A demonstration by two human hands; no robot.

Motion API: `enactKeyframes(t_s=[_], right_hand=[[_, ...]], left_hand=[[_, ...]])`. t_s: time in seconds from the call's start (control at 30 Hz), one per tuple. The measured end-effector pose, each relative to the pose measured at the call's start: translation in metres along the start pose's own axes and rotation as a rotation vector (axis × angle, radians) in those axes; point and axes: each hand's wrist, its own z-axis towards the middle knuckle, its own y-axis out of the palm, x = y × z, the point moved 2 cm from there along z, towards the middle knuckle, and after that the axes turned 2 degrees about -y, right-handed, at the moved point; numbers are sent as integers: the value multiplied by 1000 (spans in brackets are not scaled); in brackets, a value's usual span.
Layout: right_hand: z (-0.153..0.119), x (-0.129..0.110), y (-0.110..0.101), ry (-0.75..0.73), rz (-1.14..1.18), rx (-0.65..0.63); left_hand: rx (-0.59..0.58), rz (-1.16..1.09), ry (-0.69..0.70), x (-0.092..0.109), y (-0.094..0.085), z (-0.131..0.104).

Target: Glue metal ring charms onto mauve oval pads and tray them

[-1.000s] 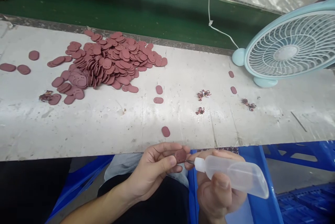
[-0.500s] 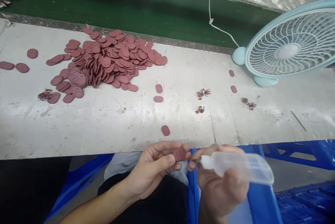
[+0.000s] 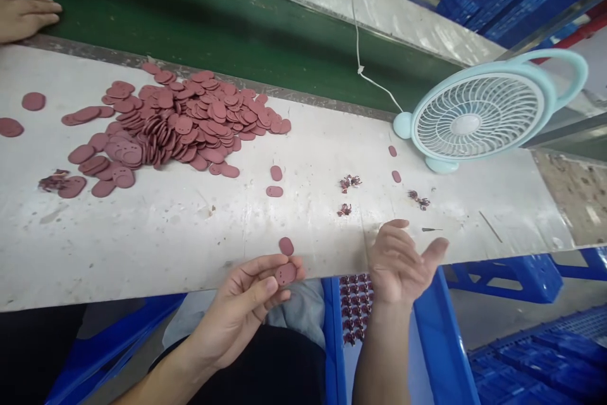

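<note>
Near the table's front edge, my left hand (image 3: 246,304) pinches a reddish-brown oval piece (image 3: 286,274) with small holes, between thumb and fingers. Just beyond it, another oval piece (image 3: 286,246) lies on the table. My right hand (image 3: 401,259) is over the front edge, palm up, thumb spread and fingers loosely curled, with nothing visible in it. To its right is a thin dark needle-like piece (image 3: 430,229). I cannot make out the squeeze bottle now. Small dark-red bundles (image 3: 349,182) lie beyond my right hand.
A large heap of oval pieces (image 3: 203,117) covers the table's left middle. At the right stands a light-blue fan (image 3: 474,117) with a white cord. Another person's hand (image 3: 23,13) rests at the far left. Below the edge, a blue crate (image 3: 446,335) holds rows of dark-red parts (image 3: 355,307).
My right hand has moved up over the table edge and opened; the translucent squeeze bottle no longer shows in it. My left hand keeps its oval piece. Another person's hand has appeared at left.
</note>
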Motion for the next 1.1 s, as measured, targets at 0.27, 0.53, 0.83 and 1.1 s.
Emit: enactKeyframes(t_s=[0.27, 0.53, 0.83, 1.1], right_hand=[[20, 34, 36, -500, -2089, -7], [19, 37, 33, -523, -2111, 100], [-58, 99, 74, -149, -1318, -10], [-57, 100, 75, -105, -1300, -46]], left_hand=[[23, -8, 24, 8, -3, -2], [10, 15, 38, 8, -1, -2], [-3, 213, 223, -5, 1, 0], [-30, 226, 216, -7, 4, -3]])
